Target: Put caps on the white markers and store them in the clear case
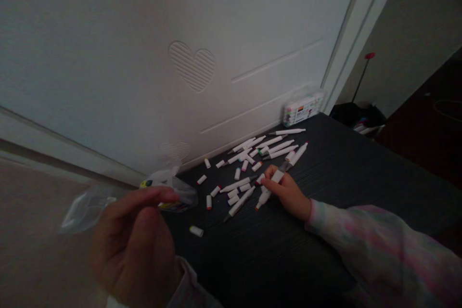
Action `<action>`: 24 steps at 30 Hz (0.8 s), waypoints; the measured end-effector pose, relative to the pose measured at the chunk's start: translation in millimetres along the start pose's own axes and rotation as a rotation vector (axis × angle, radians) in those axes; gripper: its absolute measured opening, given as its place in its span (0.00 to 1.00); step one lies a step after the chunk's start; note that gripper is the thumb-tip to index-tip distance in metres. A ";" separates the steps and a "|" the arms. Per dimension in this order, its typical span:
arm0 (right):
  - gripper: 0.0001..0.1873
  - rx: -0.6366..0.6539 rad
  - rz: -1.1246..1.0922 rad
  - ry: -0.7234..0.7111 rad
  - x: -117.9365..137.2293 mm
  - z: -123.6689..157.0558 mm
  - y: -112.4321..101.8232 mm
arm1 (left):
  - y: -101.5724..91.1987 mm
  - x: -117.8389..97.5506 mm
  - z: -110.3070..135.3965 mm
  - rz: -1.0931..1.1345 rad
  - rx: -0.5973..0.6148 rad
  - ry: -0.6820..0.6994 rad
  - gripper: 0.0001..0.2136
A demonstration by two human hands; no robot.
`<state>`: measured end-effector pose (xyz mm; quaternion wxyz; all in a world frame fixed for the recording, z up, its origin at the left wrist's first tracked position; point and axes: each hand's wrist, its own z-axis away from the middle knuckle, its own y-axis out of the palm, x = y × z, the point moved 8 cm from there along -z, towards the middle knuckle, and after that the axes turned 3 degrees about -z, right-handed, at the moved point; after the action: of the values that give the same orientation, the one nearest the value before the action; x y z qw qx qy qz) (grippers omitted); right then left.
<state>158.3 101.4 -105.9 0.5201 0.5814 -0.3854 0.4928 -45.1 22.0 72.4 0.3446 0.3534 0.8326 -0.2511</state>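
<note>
My left hand [135, 243] is raised close to the camera, fingers pinched on a clear plastic marker case [173, 191] with coloured marker ends showing inside. My right hand [287, 192] rests on the dark table [361, 178], its fingers closed on a white marker [269, 187] lying among the pile. Several white markers [277, 147] and loose white caps [209, 200] are scattered between my hands and the wall. One cap [196, 231] lies apart, nearer to me.
A white panelled wall with an embossed heart [193, 65] runs behind the table. A full clear box of markers [302, 107] stands at the table's far corner. A clear plastic lid or bag [86, 209] lies at left. Dark clutter [355, 118] sits beyond the table.
</note>
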 end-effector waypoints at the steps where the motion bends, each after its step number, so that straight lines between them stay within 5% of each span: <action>1: 0.11 -0.003 -0.011 0.002 -0.1 0.3 -0.7 | 3.5 5.1 3.2 -0.032 0.011 0.014 0.04; 5: 0.11 -0.004 -0.022 0.011 -2.9 1.6 -2.5 | 47.0 67.8 30.4 -0.672 0.529 -0.087 0.14; 8: 0.11 -0.004 -0.036 0.037 -8.2 1.2 -4.3 | 56.3 113.2 53.0 -1.019 0.731 -0.148 0.18; 16: 0.12 -0.015 -0.102 0.114 -15.1 0.1 -6.0 | 55.2 146.9 79.5 -1.153 0.855 -0.225 0.15; 24: 0.11 0.003 -0.135 0.154 -24.0 6.8 -0.9 | 46.7 146.0 75.5 -0.766 0.743 -0.327 0.13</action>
<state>155.1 93.2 -129.3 0.5794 0.5673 -0.3035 0.5003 -54.5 61.8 -93.5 0.2056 0.0797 0.6929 -0.6865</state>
